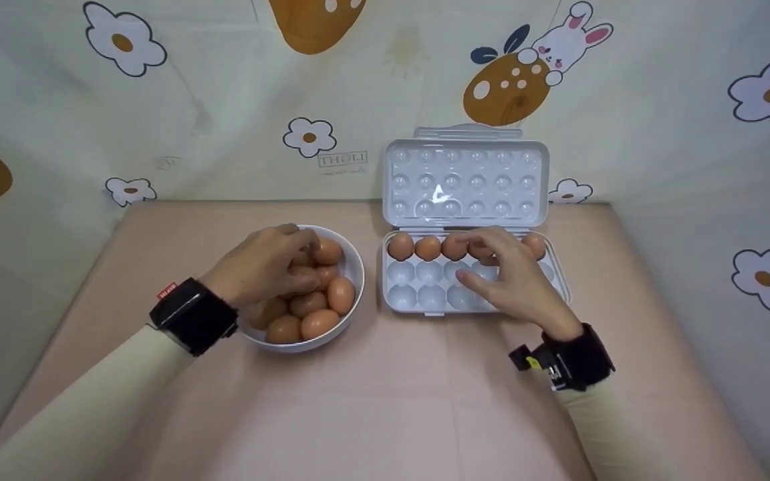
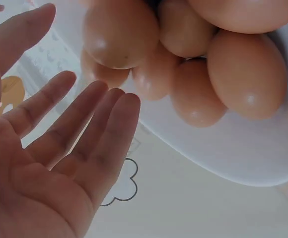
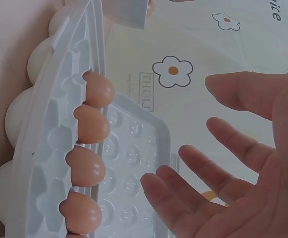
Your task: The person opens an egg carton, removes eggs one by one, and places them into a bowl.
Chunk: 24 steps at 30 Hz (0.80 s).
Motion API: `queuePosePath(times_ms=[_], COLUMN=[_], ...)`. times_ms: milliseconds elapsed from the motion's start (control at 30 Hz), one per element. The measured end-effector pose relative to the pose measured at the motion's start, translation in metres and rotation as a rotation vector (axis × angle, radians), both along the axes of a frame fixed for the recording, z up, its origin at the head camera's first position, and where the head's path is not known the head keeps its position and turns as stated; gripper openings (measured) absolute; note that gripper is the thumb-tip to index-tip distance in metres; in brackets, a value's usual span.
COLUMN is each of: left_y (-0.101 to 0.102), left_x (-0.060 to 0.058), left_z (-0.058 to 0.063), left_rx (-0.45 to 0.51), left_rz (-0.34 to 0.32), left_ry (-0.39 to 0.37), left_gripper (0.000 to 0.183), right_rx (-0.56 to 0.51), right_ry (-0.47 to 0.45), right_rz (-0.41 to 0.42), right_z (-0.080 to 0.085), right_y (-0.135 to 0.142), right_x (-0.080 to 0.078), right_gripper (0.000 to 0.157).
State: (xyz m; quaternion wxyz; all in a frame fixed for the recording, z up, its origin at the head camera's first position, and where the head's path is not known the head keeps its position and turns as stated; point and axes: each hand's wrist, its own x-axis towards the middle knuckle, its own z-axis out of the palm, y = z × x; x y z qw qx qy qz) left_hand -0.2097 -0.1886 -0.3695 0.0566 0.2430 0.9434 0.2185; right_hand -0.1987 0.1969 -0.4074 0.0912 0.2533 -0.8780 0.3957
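Note:
My left hand (image 1: 261, 267) is over a white bowl (image 1: 357, 284) of brown eggs (image 1: 320, 325). In the left wrist view its fingers are spread and loosely bent beside the eggs (image 2: 248, 74), with nothing held. To the right stands a white plastic egg box (image 1: 430, 295), its lid (image 1: 465, 170) raised. Brown eggs (image 1: 428, 248) sit along the back row; the visible cups in the front two rows hold none. My right hand (image 1: 522, 280) hovers above the box and hides part of that row. The right wrist view shows this hand (image 3: 243, 173) relaxed, its fingers apart from the eggs (image 3: 87, 166).
Both things stand on a pinkish tabletop (image 1: 398, 421). A pale curtain (image 1: 224, 100) printed with flowers and a rabbit hangs behind and at the sides. A black strap (image 1: 196, 316) is on the left wrist, and another strap (image 1: 579, 357) with a small device is on the right.

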Motion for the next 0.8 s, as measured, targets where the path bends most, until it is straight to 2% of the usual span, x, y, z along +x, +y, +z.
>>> queuePosePath(times_ms=[167, 367, 467, 600, 800], left_y=[0.009, 0.027, 0.037, 0.048, 0.059], left_x=[0.009, 0.023, 0.03, 0.037, 0.045], left_z=[0.004, 0.004, 0.001, -0.002, -0.01], left_rx=[0.063, 0.133, 0.125, 0.1, 0.09], left_rz=[-0.011, -0.048, -0.055, -0.055, -0.094], left_ry=[0.072, 0.169, 0.214, 0.229, 0.272], left_gripper=[0.039, 0.046, 0.048, 0.052, 0.055], right_rx=[0.051, 0.154, 0.239, 0.329, 0.429], right_ry=[-0.006, 0.028, 0.033, 0.025, 0.012], right_rz=[0.0, 0.01, 0.032, 0.086, 0.144], right_z=[0.004, 0.008, 0.011, 0.013, 0.014], right_y=[-0.004, -0.012, -0.02, -0.033, -0.054], right_x=[-0.005, -0.022, -0.033, -0.047, -0.065], right_gripper=[0.043, 0.044, 0.046, 0.049, 0.053])
